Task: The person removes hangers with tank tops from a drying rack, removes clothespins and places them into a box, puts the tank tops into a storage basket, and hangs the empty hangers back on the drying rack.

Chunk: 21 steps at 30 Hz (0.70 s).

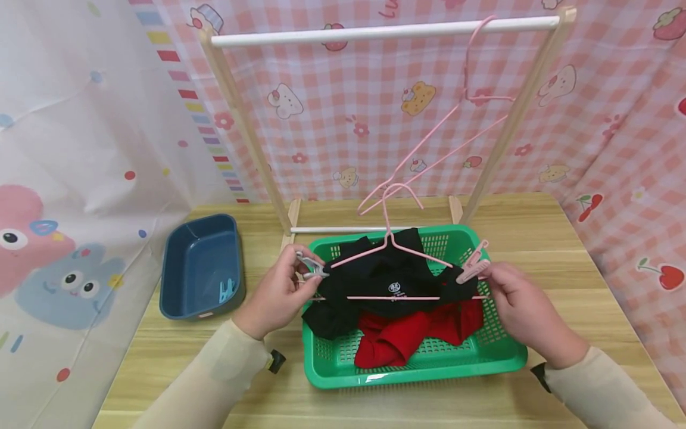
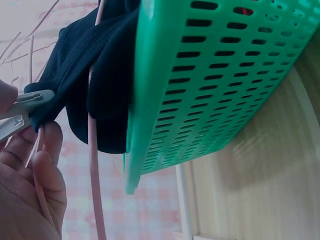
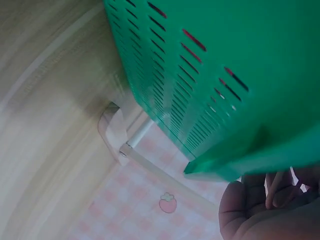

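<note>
A pink clothes hanger (image 1: 393, 297) lies across a black garment (image 1: 380, 280) with a small white print, over a green basket (image 1: 418, 376). My left hand (image 1: 273, 298) pinches a grey clothespin (image 1: 316, 269) at the hanger's left end. In the left wrist view that clothespin (image 2: 30, 106) bites the black cloth, and the hanger wire passes by the curled fingers (image 2: 47, 175). A pink clothespin (image 1: 473, 268) sits on the cloth at the right end. There my right hand (image 1: 527, 313) grips the hanger's end, its fingers curled around pink wire (image 3: 274, 192) in the right wrist view.
Red cloth (image 1: 396, 336) lies in the basket. At left stands a blue bin (image 1: 200, 238) holding a light blue clothespin (image 1: 227, 290). Behind the basket rises a rack with a white bar (image 1: 343, 36), from which another pink hanger (image 1: 429, 143) hangs.
</note>
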Tool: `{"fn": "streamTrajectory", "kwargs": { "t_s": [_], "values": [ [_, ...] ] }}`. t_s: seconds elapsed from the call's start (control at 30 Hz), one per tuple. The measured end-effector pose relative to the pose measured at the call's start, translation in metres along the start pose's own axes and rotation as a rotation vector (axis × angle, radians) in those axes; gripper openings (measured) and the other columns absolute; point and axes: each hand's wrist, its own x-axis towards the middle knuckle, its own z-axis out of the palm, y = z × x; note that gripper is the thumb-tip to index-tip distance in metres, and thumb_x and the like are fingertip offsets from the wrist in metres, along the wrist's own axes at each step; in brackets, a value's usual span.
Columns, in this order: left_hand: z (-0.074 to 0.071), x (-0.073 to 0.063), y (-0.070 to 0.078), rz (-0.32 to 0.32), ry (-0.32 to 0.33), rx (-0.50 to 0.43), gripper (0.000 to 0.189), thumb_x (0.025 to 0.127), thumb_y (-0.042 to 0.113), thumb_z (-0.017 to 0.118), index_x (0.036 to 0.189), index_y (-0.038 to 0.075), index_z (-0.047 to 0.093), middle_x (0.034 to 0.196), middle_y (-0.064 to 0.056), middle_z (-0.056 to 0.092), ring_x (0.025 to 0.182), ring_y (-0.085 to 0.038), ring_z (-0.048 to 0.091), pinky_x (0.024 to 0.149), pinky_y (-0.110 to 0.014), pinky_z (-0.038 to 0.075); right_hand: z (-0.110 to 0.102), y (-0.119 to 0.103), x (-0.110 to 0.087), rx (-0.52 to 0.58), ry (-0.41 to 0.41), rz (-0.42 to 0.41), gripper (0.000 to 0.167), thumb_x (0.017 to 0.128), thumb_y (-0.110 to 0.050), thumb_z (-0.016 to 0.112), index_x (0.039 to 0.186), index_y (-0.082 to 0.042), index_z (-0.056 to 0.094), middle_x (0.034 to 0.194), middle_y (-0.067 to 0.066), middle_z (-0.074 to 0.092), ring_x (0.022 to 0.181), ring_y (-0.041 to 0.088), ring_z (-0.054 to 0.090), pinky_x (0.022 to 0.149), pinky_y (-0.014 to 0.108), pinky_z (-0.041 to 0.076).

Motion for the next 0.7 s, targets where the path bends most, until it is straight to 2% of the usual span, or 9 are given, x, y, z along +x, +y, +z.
{"fn": "streamTrajectory", "kwargs": {
  "t_s": [0.13,0.23,0.5,0.7],
  "values": [
    [0.0026,0.0001,-0.0012,-0.007,-0.001,0.006,0.027,0.102,0.012,0.069,0.124,0.017,0.053,0.100,-0.002,0.068,0.080,-0.016,0.060,0.060,-0.025,0.047,0.0049,0.0015,-0.0007,-0.004,-0.007,-0.003,0.026,0.098,0.009,0.062,0.098,-0.015,0.073,0.093,0.000,0.068,0.091,0.009,0.055,0.082,0.014,0.043],
    [0.0043,0.0006,-0.0025,-0.010,-0.004,0.007,0.026,0.103,0.016,0.069,0.123,0.020,0.054,0.098,-0.001,0.068,0.080,-0.017,0.060,0.061,-0.026,0.046,0.0076,0.0031,-0.0021,0.023,-0.022,0.004,0.024,0.099,0.008,0.062,0.101,-0.014,0.073,0.094,0.000,0.068,0.089,0.008,0.052,0.079,0.018,0.042],
    [0.0063,0.0004,-0.0047,0.001,0.005,0.011,0.026,0.102,0.014,0.070,0.123,0.020,0.056,0.096,0.000,0.067,0.084,-0.020,0.061,0.065,-0.026,0.047,0.0082,0.0059,-0.0061,0.148,-0.104,0.034,0.024,0.105,0.002,0.055,0.115,-0.013,0.071,0.111,0.003,0.070,0.099,0.001,0.049,0.081,0.016,0.044],
    [0.0085,-0.0001,-0.0051,0.022,0.017,-0.016,0.026,0.101,0.013,0.071,0.122,0.020,0.058,0.096,0.000,0.068,0.081,-0.016,0.061,0.065,-0.026,0.048,0.0068,0.0052,-0.0062,0.127,-0.056,0.017,0.027,0.105,0.000,0.055,0.118,-0.016,0.073,0.117,0.005,0.072,0.106,-0.003,0.046,0.086,0.021,0.040]
  ]
}}
